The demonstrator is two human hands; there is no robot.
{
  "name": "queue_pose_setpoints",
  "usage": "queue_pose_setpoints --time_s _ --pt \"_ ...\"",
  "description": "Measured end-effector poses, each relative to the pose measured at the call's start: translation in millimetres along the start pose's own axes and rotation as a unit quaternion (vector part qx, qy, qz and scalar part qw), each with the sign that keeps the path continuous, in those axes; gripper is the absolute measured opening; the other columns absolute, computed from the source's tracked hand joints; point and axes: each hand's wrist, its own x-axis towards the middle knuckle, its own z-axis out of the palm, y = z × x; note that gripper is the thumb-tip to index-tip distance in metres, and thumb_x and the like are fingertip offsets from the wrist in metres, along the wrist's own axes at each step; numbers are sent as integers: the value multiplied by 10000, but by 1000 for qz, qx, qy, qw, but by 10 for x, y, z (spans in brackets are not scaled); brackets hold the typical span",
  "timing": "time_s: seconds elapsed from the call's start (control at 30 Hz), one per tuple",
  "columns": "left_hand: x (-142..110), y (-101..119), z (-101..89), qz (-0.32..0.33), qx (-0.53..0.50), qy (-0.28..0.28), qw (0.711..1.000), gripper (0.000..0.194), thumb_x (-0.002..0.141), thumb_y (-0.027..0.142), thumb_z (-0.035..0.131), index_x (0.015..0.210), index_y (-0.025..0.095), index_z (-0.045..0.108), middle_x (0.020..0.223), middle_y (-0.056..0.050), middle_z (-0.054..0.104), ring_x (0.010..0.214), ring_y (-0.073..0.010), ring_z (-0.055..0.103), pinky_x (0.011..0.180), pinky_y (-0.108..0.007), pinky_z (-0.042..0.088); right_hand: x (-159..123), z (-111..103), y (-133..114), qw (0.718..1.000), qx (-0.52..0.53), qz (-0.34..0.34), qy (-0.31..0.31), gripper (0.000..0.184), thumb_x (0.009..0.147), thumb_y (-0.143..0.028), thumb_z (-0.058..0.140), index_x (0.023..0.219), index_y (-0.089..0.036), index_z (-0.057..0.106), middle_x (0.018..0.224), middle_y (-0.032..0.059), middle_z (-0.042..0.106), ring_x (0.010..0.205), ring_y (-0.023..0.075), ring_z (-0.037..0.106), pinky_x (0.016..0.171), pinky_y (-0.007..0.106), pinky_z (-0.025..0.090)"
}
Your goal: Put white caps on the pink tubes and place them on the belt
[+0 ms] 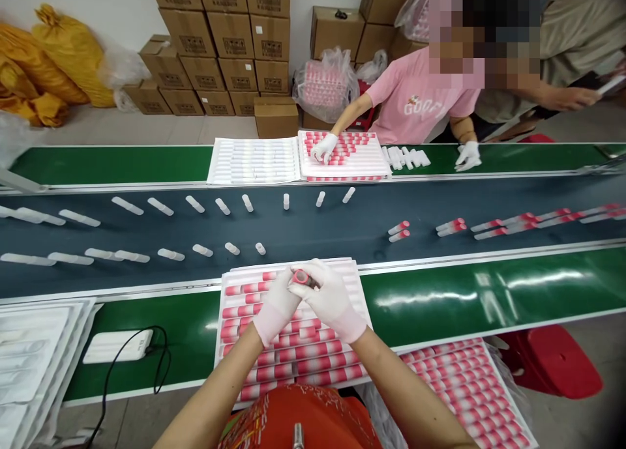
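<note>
Gloved hands: In the head view, the left hand, in a white knit glove, and the right hand, gloved alike, pinch one small cylinder between them.
Pink-rimmed round tube: The cylinder sits at the fingertips, its open-looking end facing up, above the tray's far half.
Slip: Smooth glove fabric on a round wall could let it roll free, likely onto the rows below.
White shallow tray: Directly beneath the grip, the tray bears pink-and-white tubes; a low wrist could nudge them out of line.
Dark blue-grey belt: Just beyond the grip, the belt carries loose white tubes; an overreaching hand could knock them.
Glossy green counter: The surface extends either side of the grip.
Room: Across the belt, a co-worker in a pink T-shirt; farther off, brown cardboard cartons and, leftward, yellow sacks.
</note>
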Motion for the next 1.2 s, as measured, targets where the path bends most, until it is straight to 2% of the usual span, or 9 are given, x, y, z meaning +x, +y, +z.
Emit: queue_pose_setpoints --time_s 0.07,0.2,0.33,0.47,0.6,0.73,0.9,1.1,1.2 --pt "179 -149 -123 -9 29 25 999 513 711 170 732 1201 181 581 1211 -122 631 1152 -295 622 1014 -455 510 224 -58 271 999 -9 27 39 180 808 -231 662 974 -209 731 867 14 616 819 175 599 772 309 504" --pt "679 -409 -641 -68 189 180 963 803 695 160 756 1425 105 428 1457 -229 463 1437 -353 397 1208 -481 311 904 -228 1053 976 -89 116 163 279 810 -295 644 1048 -166 712 987 56 638 892 192 622 892 342 514" --pt "1129 -647 -859 -147 227 193 943 765 704 185 751 1409 116 462 1471 -237 470 1429 -365 414 1175 -471 346 1388 -252 1749 963 -159 164 142 242 781 -248 625 982 -156 725 984 65 652 911 198 610 961 357 490" --pt "1371 -853 -716 -186 178 153 954 446 677 118 717 1114 133 626 1078 -139 686 1100 -287 657 1032 -406 475 1438 -292 1983 956 -177 197 123 360 756 -272 681 1083 -125 717 1021 88 660 883 201 616 937 355 501" --pt "1422 -957 -641 -180 141 138 964 136 804 206 651 933 168 629 808 -31 666 857 -194 666 949 -345 516 902 -418 1794 952 -229 170 115 650 813 -365 694 1403 -127 558 1222 147 629 886 219 638 928 400 523" --pt "1206 -882 -703 -134 85 165 973 270 925 367 541 1108 176 597 893 -41 666 844 -168 668 902 -313 538 -242 -379 1407 944 -312 50 -95 463 913 -325 612 1352 -176 614 1358 169 618 1256 339 552 1085 531 431" --pt "485 -511 -756 -84 -77 145 983 506 959 447 470 1382 169 458 1089 -100 668 967 -180 683 880 -346 579 -1448 -229 1251 875 -421 87 -223 411 927 -240 599 1325 -140 622 1527 199 487 1421 416 397 1100 589 383" --pt "-231 -234 -556 -118 -11 88 989 505 894 408 537 1311 122 545 1009 -92 680 908 -210 664 879 -371 560 -1566 -312 1396 913 -347 99 -191 243 861 -69 552 1037 -167 689 1121 127 691 1136 286 579 1013 457 458" --pt "-414 -241 -379 -136 -8 5 991 565 899 469 542 1354 134 535 952 -75 680 817 -211 649 840 -379 549 -1457 -261 1365 929 -299 56 -209 280 848 -85 590 1092 -186 681 1180 103 673 1176 272 538 1053 447 425"
